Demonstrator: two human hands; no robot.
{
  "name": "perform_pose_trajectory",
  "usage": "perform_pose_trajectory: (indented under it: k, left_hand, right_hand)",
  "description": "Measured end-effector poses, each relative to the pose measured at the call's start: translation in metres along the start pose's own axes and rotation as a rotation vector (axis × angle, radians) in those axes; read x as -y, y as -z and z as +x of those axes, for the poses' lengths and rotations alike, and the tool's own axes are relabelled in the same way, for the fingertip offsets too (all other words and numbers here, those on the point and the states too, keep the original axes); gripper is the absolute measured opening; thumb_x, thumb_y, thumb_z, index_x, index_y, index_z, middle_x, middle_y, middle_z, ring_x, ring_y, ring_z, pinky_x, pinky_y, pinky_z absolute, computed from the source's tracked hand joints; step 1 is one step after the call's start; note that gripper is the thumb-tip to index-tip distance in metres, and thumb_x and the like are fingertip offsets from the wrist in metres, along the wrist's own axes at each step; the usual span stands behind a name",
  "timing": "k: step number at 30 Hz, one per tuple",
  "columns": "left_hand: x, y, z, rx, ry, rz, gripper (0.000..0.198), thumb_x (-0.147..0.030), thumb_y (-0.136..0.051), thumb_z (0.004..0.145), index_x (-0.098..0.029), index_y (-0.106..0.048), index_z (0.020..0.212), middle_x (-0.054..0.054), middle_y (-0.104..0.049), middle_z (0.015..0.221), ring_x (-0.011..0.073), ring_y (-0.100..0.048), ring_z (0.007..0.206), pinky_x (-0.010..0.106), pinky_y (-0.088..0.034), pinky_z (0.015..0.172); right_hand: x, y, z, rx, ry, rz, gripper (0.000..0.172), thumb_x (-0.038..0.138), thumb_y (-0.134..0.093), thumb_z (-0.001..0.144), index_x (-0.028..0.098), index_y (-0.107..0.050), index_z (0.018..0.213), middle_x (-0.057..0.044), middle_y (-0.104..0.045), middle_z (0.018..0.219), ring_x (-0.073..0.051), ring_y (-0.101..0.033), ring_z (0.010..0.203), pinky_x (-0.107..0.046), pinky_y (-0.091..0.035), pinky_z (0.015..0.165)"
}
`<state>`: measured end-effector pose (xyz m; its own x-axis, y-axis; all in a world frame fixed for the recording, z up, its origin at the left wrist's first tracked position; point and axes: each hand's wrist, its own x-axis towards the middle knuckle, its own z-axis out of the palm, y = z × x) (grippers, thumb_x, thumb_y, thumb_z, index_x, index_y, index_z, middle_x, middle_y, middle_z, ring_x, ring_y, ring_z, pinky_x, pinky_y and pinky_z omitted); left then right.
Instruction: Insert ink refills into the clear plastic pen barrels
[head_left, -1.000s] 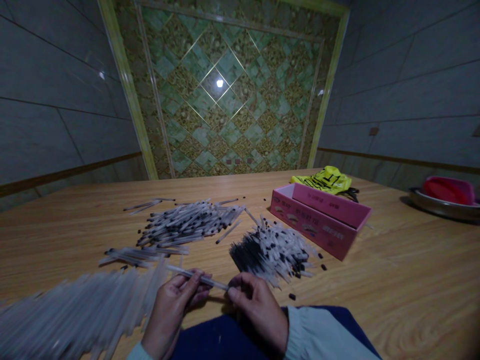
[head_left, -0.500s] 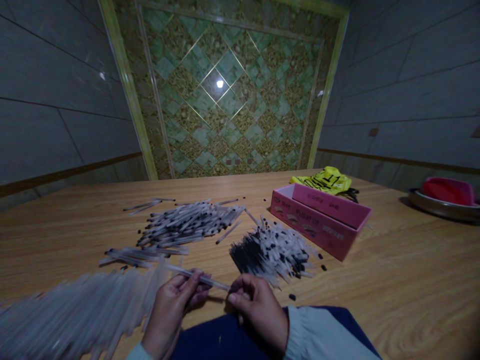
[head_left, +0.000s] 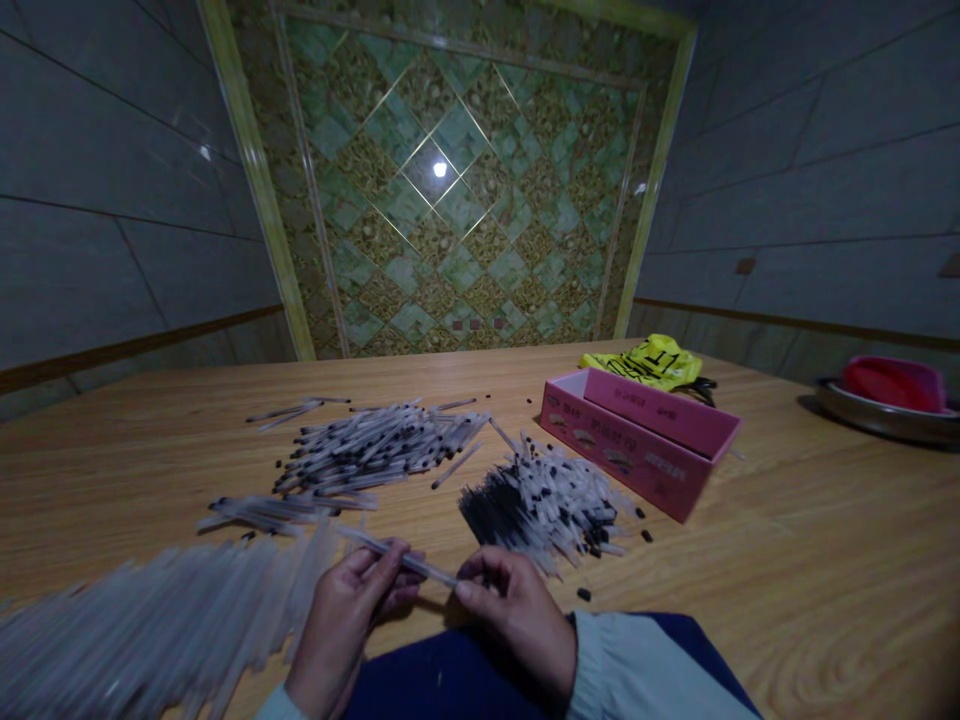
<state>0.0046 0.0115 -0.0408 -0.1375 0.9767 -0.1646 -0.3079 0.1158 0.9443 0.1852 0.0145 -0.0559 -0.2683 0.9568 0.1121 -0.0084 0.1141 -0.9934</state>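
Note:
My left hand (head_left: 356, 610) is closed round a slim translucent tube (head_left: 429, 568) with a dark core, a pen-like piece, held slantwise above the table's near edge. At the tube's lower right end, the thumb and fingertips of my right hand (head_left: 517, 610) are pinched together; whatever small part may be between them is hidden. Beside my left hand lies a broad layer of clear plastic tubes (head_left: 165, 620). Just beyond my right hand is a heap of short clear pieces with black ends (head_left: 566, 495), next to thin black sticks (head_left: 495, 505).
Farther back lies a pile of black-tipped tubes (head_left: 375, 445), with a smaller bunch (head_left: 262, 512) nearer. A pink open box (head_left: 637, 445) stands at right, a yellow bag (head_left: 645, 362) behind it. Far right, a metal tray (head_left: 885, 420) holds a red basin (head_left: 889, 383). Small black caps (head_left: 584, 594) lie scattered.
Almost nothing differs. My right fingertips have shifted slightly at the tube's end, while my left hand keeps its hold in the same place.

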Motion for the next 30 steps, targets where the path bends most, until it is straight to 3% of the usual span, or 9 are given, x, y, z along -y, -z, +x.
perform_pose_trajectory:
  k: [4, 9, 13, 16, 19, 23, 27, 30]
  left_hand:
    - [0.000, 0.002, 0.002, -0.018, -0.017, -0.010, 0.034, -0.038, -0.075, 0.057, -0.009, -0.065, 0.074, 0.006, -0.069, 0.069, 0.0145, -0.063, 0.058, 0.022, -0.051, 0.055]
    - [0.001, 0.015, 0.009, -0.196, -0.130, -0.137, 0.038, -0.040, -0.074, 0.059, -0.014, -0.063, 0.084, -0.001, -0.066, 0.067, 0.0102, -0.060, 0.057, 0.018, -0.049, 0.052]
    - [0.001, 0.021, 0.010, -0.273, -0.202, -0.207, 0.042, -0.043, -0.071, 0.062, -0.018, -0.061, 0.093, -0.002, -0.065, 0.068, 0.0089, -0.059, 0.060, 0.015, -0.046, 0.051]
    - [0.001, 0.020, 0.008, -0.269, -0.213, -0.192, 0.045, -0.045, -0.071, 0.062, -0.017, -0.060, 0.095, -0.002, -0.064, 0.067, 0.0101, -0.060, 0.060, 0.017, -0.047, 0.051]
    - [0.002, 0.017, 0.007, -0.237, -0.216, -0.122, 0.044, -0.046, -0.068, 0.064, -0.016, -0.060, 0.095, -0.002, -0.063, 0.066, 0.0104, -0.059, 0.057, 0.018, -0.047, 0.050]
    - [0.005, 0.014, 0.009, -0.144, -0.199, 0.037, 0.042, -0.048, -0.064, 0.068, -0.016, -0.060, 0.095, -0.002, -0.060, 0.062, 0.0124, -0.058, 0.055, 0.021, -0.046, 0.049]
    - [0.007, 0.014, 0.011, -0.055, -0.238, 0.248, 0.042, -0.050, -0.059, 0.071, -0.017, -0.064, 0.095, -0.002, -0.057, 0.053, 0.0165, -0.059, 0.055, 0.026, -0.047, 0.055]
    - [0.008, 0.013, 0.011, -0.058, -0.321, 0.468, 0.038, -0.048, -0.058, 0.072, -0.018, -0.068, 0.093, 0.000, -0.058, 0.050, 0.0191, -0.059, 0.057, 0.027, -0.046, 0.059]
  right_hand:
    - [0.003, -0.002, -0.002, -0.019, -0.001, -0.134, 0.021, 0.034, -0.062, 0.070, 0.013, -0.058, 0.066, 0.004, -0.044, 0.055, -0.009, -0.038, 0.055, -0.021, -0.029, 0.051]
    - [0.012, 0.002, -0.007, -0.002, 0.080, -0.367, 0.009, 0.013, -0.052, 0.064, 0.016, -0.053, 0.056, 0.004, -0.045, 0.052, -0.011, -0.044, 0.055, -0.020, -0.029, 0.051]
    - [0.034, 0.026, -0.004, -0.066, 0.327, -0.664, 0.012, 0.011, -0.044, 0.062, 0.017, -0.050, 0.054, 0.002, -0.046, 0.052, -0.011, -0.046, 0.055, -0.021, -0.029, 0.053]
    - [0.052, 0.052, 0.005, -0.255, 0.399, -0.904, 0.013, 0.015, -0.043, 0.067, 0.017, -0.051, 0.057, 0.000, -0.049, 0.054, -0.013, -0.048, 0.055, -0.023, -0.030, 0.054]
    - [0.057, 0.070, 0.012, -0.400, 0.321, -1.192, 0.015, 0.021, -0.044, 0.072, 0.017, -0.057, 0.064, -0.003, -0.060, 0.064, -0.015, -0.053, 0.060, -0.024, -0.029, 0.057]
    - [0.049, 0.072, 0.014, -0.376, 0.105, -1.470, 0.016, 0.025, -0.048, 0.072, 0.018, -0.062, 0.068, -0.008, -0.066, 0.071, -0.019, -0.057, 0.062, -0.027, -0.027, 0.055]
    - [0.046, 0.068, 0.014, -0.318, 0.009, -1.508, 0.019, 0.031, -0.051, 0.075, 0.018, -0.064, 0.072, -0.010, -0.067, 0.072, -0.021, -0.059, 0.065, -0.028, -0.027, 0.056]
    - [0.050, 0.074, 0.021, -0.377, 0.019, -1.452, 0.021, 0.035, -0.049, 0.079, 0.019, -0.063, 0.079, -0.008, -0.066, 0.075, -0.020, -0.059, 0.069, -0.027, -0.028, 0.057]
